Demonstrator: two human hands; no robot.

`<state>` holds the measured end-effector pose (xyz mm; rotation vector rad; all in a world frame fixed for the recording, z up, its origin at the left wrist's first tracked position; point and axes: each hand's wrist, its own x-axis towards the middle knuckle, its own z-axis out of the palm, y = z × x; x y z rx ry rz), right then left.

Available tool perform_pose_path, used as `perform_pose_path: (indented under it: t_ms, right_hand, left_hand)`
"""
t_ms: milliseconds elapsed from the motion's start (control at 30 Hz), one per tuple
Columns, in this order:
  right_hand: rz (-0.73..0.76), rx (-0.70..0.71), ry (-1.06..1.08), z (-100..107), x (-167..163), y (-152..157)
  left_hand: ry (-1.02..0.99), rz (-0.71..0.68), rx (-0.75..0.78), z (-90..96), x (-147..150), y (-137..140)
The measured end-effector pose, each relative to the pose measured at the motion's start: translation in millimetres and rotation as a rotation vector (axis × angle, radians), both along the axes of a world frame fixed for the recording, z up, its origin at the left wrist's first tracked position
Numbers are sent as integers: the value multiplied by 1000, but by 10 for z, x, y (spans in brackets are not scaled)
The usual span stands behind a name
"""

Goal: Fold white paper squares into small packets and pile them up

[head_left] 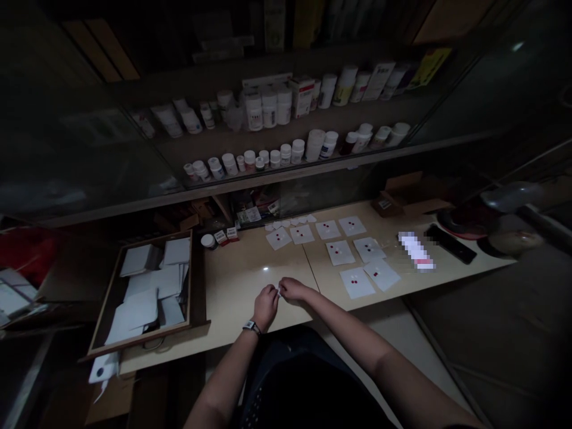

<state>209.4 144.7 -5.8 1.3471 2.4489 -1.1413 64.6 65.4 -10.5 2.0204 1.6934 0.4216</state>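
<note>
table (241,259) with pill papers, seemingly part done
eight open pill sheets (347,258) beyond and right of the hands, apparently left to fold; left hand (267,305) and right hand (292,289) fingers pinched on a small white piece (279,292); small white packets (294,221) beyond, probably finished.

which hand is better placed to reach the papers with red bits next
Probably the right hand: it is nearer those papers, while the left hand is farther off. Both hands meet at a small white piece.
</note>
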Motion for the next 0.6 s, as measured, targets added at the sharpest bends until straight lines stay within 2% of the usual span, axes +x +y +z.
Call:
perform_pose_path:
  t_ms: [200,333,500,600]
  right_hand:
    - [-10,6,47,-28,13,-14]
    - [-97,9,172,-87,78,-88]
    - [-108,82,368,-141,173,-169]
    - [-85,104,367,-155,184,-181]
  left_hand:
    - [85,-69,14,-23,-14,37]
    - [61,-79,7,1,14,56]
    - [-37,3,23,-20,50,52]
    - [-57,12,48,-78,56,37]
